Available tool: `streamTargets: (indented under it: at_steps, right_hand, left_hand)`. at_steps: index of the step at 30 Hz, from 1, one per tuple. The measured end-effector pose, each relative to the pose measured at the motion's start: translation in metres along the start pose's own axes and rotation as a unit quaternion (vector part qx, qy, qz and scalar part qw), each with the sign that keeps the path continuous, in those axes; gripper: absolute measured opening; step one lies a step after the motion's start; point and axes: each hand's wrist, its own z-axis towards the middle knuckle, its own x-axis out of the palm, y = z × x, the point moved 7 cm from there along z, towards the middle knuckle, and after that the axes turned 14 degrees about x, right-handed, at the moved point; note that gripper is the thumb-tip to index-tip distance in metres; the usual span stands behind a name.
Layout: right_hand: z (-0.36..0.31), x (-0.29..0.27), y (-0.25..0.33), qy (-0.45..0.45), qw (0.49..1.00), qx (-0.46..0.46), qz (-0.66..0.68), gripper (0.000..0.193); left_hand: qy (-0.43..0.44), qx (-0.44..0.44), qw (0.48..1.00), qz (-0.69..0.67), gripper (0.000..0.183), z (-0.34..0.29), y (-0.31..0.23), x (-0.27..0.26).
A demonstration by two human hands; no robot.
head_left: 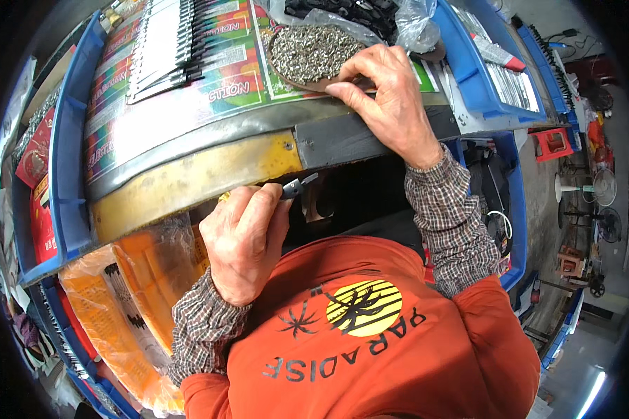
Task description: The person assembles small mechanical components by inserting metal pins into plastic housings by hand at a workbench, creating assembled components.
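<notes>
My left hand [244, 234] is closed around a small dark-handled piece [291, 188] with a slim metal tip pointing right. It is in front of the bench edge, and most of the handle is hidden in my fingers. My right hand [390, 98] reaches over the near right rim of a round brown dish [305, 85]. Its thumb and fingers are curled at the rim, and whatever lies between the fingertips is too small to make out. A heap of tiny silvery metal parts [314, 52] fills the dish.
Rows of slim black-and-metal pieces [182, 42] lie on the colourful printed bench top [223, 77]. Blue bins stand left [70, 153] and right [472, 63], the right one holding metal strips. Behind the dish are clear plastic bags [416, 24]. Orange wrapped packs [143, 272] sit below left.
</notes>
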Motion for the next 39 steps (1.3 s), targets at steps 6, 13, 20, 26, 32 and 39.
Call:
streamTargets:
  at_steps: [6, 13, 20, 26, 32, 39]
  right_hand:
    - [0.0, 0.001, -0.001, -0.01, 1.0, 0.003, 0.017, 0.012]
    - [0.002, 0.0, -0.004, 0.062, 0.994, 0.056, 0.064, 0.01]
    - [-0.011, -0.004, 0.011, 0.061, 0.988, 0.091, 0.112, 0.01]
    - [-0.049, -0.004, 0.052, 0.165, 0.942, 0.089, 0.279, 0.008]
    - [-0.066, 0.0, 0.065, 0.167, 0.941, 0.033, 0.293, 0.008]
    - [-0.071, 0.001, 0.068, 0.135, 0.943, 0.017, 0.305, 0.013]
  left_hand:
    - [-0.002, 0.013, 1.0, -0.016, 0.024, -0.002, -0.001, -0.001]
    - [-0.004, -0.018, 0.999, -0.039, 0.023, -0.007, 0.002, -0.002]
    - [-0.006, -0.039, 0.997, -0.071, 0.016, -0.007, 0.005, -0.002]
    - [0.011, -0.064, 0.993, -0.097, 0.019, -0.007, 0.002, 0.0]
    - [0.015, -0.049, 0.995, -0.086, 0.015, -0.001, -0.006, -0.003]
    - [0.005, -0.037, 0.996, -0.082, 0.018, -0.004, -0.01, -0.002]
